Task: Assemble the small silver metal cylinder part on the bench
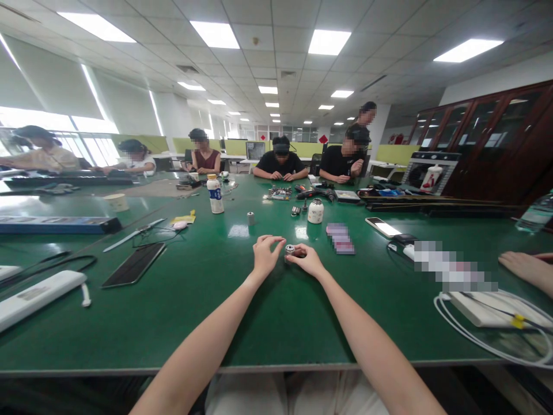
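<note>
My right hand [307, 259] has its thumb and fingers around a small silvery metal cylinder [290, 250] with a round opening in its top, upright at the table surface. Just left of it, my left hand [266, 253] is raised a little, thumb and forefinger tips brought together in a pinch; anything between them is too small to make out. Farther off stands a second small metal cylinder [250, 218]. Beyond my right hand are a white patterned jar [315, 211] and some small dark metal parts [295, 211].
The green table [242, 340] bears a white bottle [215, 195], a black phone [135, 265], a white power strip [41, 297] and a coiled white cable [440, 323]. A drill [315, 192] lies farther back. Several people sit around; another person's hand [525, 268] rests at right.
</note>
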Demonstrator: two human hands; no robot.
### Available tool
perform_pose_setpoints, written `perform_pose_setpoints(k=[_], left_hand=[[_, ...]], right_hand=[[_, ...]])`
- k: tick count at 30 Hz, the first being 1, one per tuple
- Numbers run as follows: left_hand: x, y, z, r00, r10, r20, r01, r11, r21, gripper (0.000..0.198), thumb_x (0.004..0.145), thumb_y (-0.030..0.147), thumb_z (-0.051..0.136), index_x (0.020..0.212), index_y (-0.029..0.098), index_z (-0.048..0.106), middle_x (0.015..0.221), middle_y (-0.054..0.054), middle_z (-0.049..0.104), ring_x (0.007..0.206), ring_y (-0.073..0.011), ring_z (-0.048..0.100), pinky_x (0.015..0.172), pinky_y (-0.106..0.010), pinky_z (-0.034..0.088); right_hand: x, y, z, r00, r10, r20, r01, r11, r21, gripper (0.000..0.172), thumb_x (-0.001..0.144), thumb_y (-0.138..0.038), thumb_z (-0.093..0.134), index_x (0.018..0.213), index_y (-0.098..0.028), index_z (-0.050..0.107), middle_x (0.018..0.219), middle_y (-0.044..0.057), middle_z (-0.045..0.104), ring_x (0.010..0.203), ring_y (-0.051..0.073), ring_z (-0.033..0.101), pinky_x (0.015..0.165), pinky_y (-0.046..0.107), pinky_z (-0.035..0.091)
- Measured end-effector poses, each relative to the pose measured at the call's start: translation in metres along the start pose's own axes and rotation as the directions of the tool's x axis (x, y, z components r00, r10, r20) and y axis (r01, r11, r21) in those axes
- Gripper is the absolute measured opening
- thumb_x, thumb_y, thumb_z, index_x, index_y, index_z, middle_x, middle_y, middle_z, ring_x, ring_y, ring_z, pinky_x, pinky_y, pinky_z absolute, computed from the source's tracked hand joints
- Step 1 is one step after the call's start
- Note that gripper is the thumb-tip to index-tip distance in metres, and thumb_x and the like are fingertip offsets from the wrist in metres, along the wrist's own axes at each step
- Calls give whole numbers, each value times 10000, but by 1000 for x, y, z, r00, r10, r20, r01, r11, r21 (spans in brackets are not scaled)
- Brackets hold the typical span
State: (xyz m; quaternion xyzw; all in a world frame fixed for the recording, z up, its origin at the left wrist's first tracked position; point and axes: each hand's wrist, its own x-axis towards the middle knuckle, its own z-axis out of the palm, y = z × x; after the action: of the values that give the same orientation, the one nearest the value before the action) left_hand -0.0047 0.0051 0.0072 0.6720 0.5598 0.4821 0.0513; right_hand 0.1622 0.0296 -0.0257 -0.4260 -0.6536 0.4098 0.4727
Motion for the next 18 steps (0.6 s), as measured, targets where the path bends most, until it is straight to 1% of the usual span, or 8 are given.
perform_pose_setpoints(k=[2,6,11,13,16,18], left_hand=[[-1,5,3,999,24,41,-23,999,-42,129,871,279,670,940,275,778,986,-34,766,1106,-230,599,1014,-417,427],[-2,8,6,994,40,102,-32,996,-84,139,873,275,656,938,270,779,976,-37,763,1080,-226,614,995,-409,452],[-1,7,5,987,57,149,-45,995,-85,184,891,307,619,976,271,778,968,-35,770,1063,-231,614,988,-409,466],[-2,6,4,981,69,181,-55,995,-81,205,902,304,594,996,278,775,987,-29,772,1082,-235,603,1002,-414,457],[-5,5,3,974,74,212,-51,992,-112,263,917,311,569,1118,276,736,1116,-23,752,1133,-233,584,1042,-422,430],[-7,3,3,974,56,221,-26,991,-134,361,897,334,606,1247,268,665,1189,-28,727,1169,-236,570,1058,-427,418]], right_hand=[[0,0,0,1000,-6,9,6,1000,14,357,620,-312,842,917,-191,685,859,40,760,844,206,717,870,375,553],[1,1,-1,1000,-9,21,9,1000,24,350,627,-292,834,928,-191,687,880,42,761,870,207,720,886,374,550],[0,2,0,1000,-4,18,4,1000,18,334,633,-264,822,931,-193,687,894,41,761,885,208,718,912,386,545],[2,2,-1,1000,-4,24,3,999,32,350,622,-210,805,950,-192,687,904,40,761,905,211,715,932,392,538],[5,-2,-4,1000,-5,-3,5,998,66,400,629,-113,714,1020,-194,689,920,36,760,931,205,711,934,378,536],[8,-7,-7,998,-21,-62,26,996,82,378,687,-114,631,1050,-197,692,939,39,760,944,198,709,916,360,543]])
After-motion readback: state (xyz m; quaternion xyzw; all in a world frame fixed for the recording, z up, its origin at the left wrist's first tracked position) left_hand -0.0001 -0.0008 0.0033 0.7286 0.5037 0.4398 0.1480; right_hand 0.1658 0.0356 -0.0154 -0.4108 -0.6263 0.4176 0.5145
